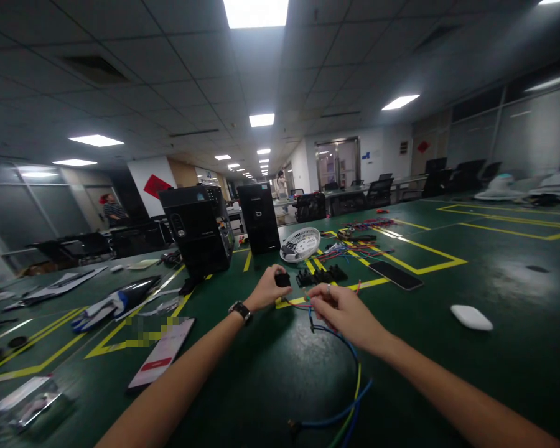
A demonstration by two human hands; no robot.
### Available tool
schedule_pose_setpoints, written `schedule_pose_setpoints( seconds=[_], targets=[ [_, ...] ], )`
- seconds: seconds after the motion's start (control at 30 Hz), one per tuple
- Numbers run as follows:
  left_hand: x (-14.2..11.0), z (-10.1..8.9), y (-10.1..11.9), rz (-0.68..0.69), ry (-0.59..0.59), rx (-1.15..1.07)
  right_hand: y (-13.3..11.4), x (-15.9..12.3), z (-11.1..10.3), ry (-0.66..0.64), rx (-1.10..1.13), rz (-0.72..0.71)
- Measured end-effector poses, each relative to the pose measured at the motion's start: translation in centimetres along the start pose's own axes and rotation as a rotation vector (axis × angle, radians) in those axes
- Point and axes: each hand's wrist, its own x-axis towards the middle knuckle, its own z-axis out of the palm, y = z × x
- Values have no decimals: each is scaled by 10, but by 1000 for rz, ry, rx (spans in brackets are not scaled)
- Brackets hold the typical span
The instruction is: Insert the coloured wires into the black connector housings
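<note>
My left hand (269,287) wears a wristwatch and is closed round a small black part (282,279) just above the green table. My right hand (341,310), with a ring on one finger, pinches the ends of a bundle of coloured wires (343,367). The blue, yellow and red wires trail from that hand toward me across the table. The two hands are close together, with thin red wire running between them. Just beyond them lie several small black connectors (321,275).
Two black computer towers (200,229) (258,216) stand behind, with a white basket (301,244) and loose wires (354,251) to their right. A dark phone (396,275) and a white oval object (471,317) lie to the right. Papers and a tablet (162,353) lie left. People stand far off.
</note>
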Motion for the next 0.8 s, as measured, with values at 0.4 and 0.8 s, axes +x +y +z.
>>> schedule_pose_setpoints(
  seconds=[0.4, 0.8],
  targets=[
    [-92, 39, 74, -345, -13, -1135, 13, -6, 15, 94, -266, -195],
    [-97, 40, 73, -391, -4, -1260, 22, -7, 17, 108, -364, -238]
  ],
)
